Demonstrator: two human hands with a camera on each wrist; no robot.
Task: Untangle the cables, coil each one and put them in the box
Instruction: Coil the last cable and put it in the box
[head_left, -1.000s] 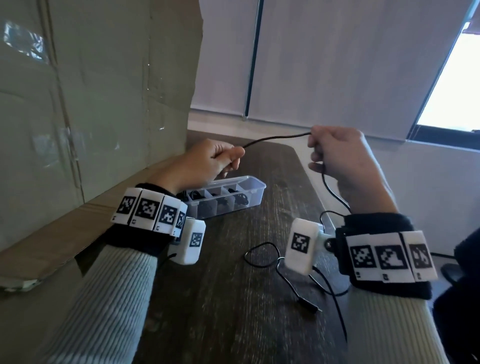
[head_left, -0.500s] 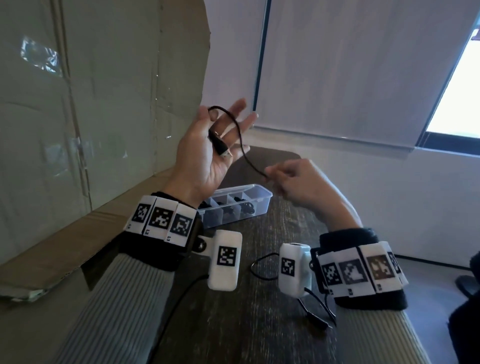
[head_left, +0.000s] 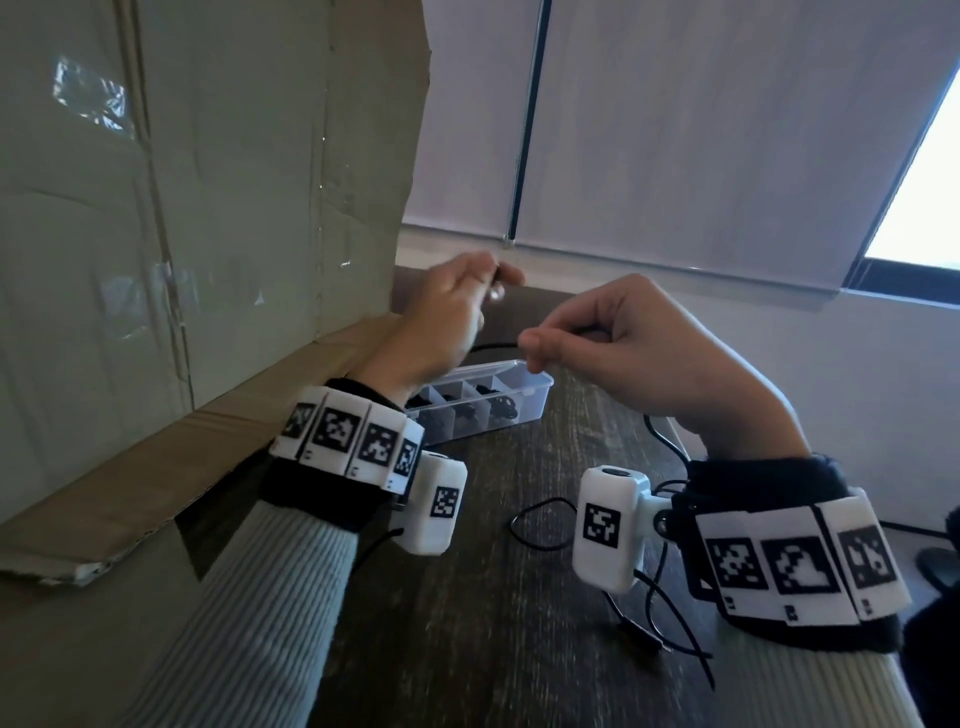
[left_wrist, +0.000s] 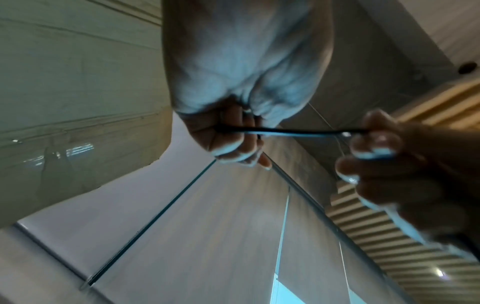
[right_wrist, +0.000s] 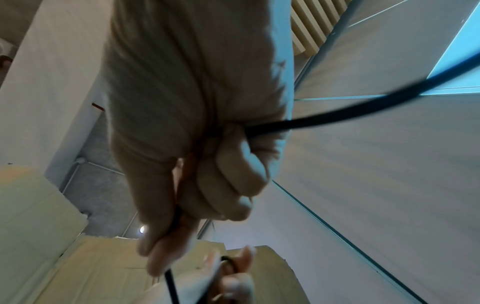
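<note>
Cardboard sheet (head_left: 182, 208) stands upright at the table's left edge. My left hand (head_left: 441, 317) is raised, fingers curled round the thin black cable (left_wrist: 291, 131); head view blurs the grip, left wrist cam shows it plainly. Clear plastic box (head_left: 524, 395), w/ dividers and dark coils inside, sits below. My right hand (head_left: 639, 353) pinches the cable btwn thumb and forefinger; the rest trails in loose loops on the dark wood table (head_left: 493, 597).
</note>
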